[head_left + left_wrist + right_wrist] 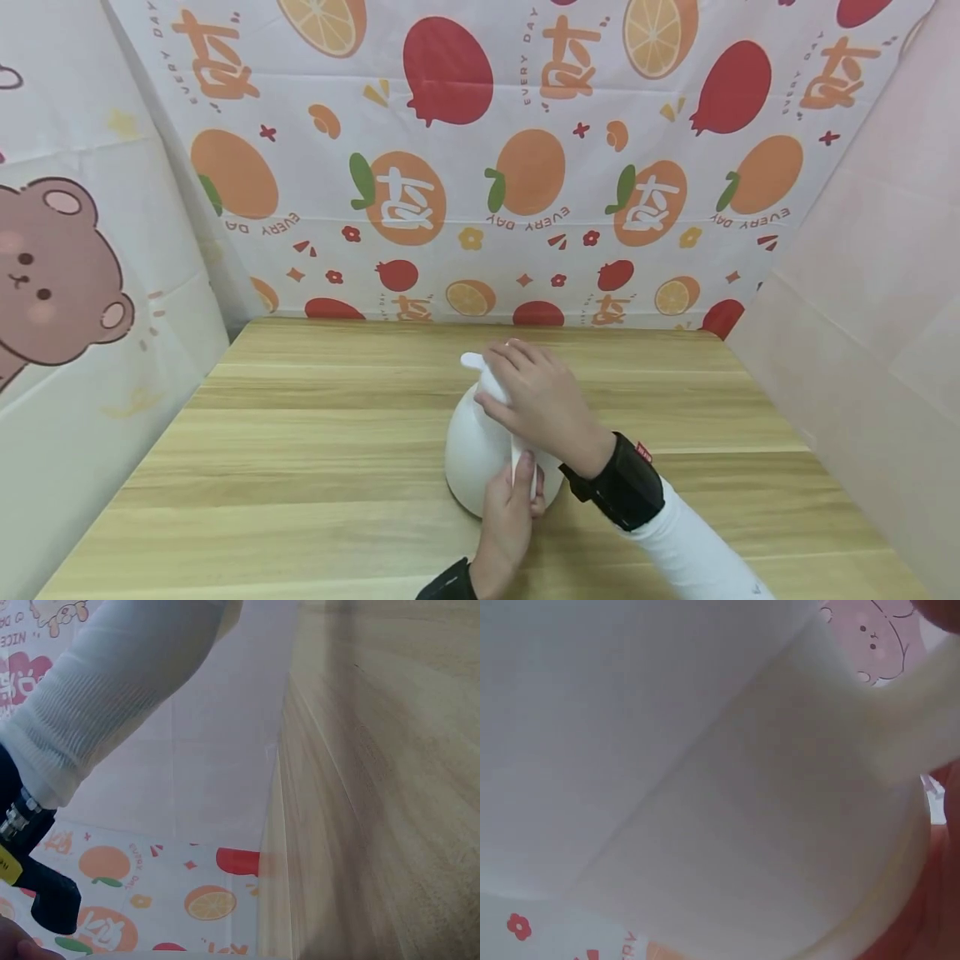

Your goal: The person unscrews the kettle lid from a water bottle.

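A smooth white jug (472, 454) with a rounded body stands on the wooden table. Its upright handle (523, 454) faces the wearer, and my left hand (506, 512) grips it with the thumb along it. My right hand (536, 400) holds the jug's top with its fingers curled over it, largely covering that part. A small white tip (472, 361) sticks out past the fingers on the far left. Close up in the right wrist view, the jug's pale wall (757, 795) fills most of the picture, with fingers (949, 832) at the right edge.
The wood-grain table (300, 467) extends around the jug. A fruit-print cloth (465, 183) hangs behind it. A bear-print cloth (172, 333) is on the left and a pale pink one (862, 333) on the right. The right forearm's white sleeve (127, 682) crosses the left wrist view.
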`<state>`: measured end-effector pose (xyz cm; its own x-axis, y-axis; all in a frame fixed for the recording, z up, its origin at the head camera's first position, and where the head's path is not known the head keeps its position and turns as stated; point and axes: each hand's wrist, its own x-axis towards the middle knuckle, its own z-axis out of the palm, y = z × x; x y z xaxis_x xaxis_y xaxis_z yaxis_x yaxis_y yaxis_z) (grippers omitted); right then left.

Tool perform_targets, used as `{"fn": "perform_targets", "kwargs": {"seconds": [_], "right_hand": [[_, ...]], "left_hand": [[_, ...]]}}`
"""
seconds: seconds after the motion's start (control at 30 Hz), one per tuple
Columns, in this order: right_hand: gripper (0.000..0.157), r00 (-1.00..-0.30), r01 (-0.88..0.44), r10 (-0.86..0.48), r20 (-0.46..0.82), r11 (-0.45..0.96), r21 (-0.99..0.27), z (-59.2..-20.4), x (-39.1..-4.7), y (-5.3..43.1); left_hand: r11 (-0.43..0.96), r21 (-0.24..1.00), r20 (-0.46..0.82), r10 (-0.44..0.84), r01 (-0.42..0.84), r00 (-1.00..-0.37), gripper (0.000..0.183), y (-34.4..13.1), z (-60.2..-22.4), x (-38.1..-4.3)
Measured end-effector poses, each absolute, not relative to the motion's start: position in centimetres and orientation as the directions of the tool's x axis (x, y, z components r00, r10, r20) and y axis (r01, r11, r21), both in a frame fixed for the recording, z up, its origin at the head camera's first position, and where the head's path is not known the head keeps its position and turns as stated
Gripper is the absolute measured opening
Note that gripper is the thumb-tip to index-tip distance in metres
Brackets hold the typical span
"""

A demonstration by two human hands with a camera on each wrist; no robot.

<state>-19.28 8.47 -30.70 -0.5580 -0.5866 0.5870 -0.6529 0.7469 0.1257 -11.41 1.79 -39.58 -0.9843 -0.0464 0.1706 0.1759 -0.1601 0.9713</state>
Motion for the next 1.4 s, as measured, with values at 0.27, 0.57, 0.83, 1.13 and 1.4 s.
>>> {"fn": "perform_targets", "kwargs": {"seconds": [0.27,0.57,0.83,1.13,1.4], "right_hand": [[0.046,-0.516,-0.725,-0.629,0.581,0.682,0.094,-30.8,-19.0,10.2],[0.057,-0.564,-0.760,-0.617,0.549,0.648,-0.052,-30.8,-19.2,13.4],[0.060,-0.561,-0.751,-0.633,0.534,0.660,-0.006,-30.4,-18.6,13.1],[0.058,-0.543,-0.684,-0.558,0.627,0.728,0.055,-30.9,-18.0,9.8],[0.053,-0.591,-0.690,-0.540,0.599,0.723,-0.028,-30.9,-18.0,9.9]], "left_hand": [[-0.136,0.971,0.195,-0.038,0.199,-0.980,0.048,1.8,-39.6,-11.3],[-0.142,0.973,0.179,-0.029,0.181,-0.984,0.051,1.8,-39.4,-11.3],[-0.153,0.970,0.186,-0.029,0.188,-0.982,0.049,1.8,-39.4,-11.3],[-0.186,0.966,0.178,-0.014,0.177,-0.984,0.047,1.8,-39.4,-11.3],[-0.162,0.975,0.150,-0.040,0.155,-0.988,0.049,1.8,-39.5,-11.5]]}}
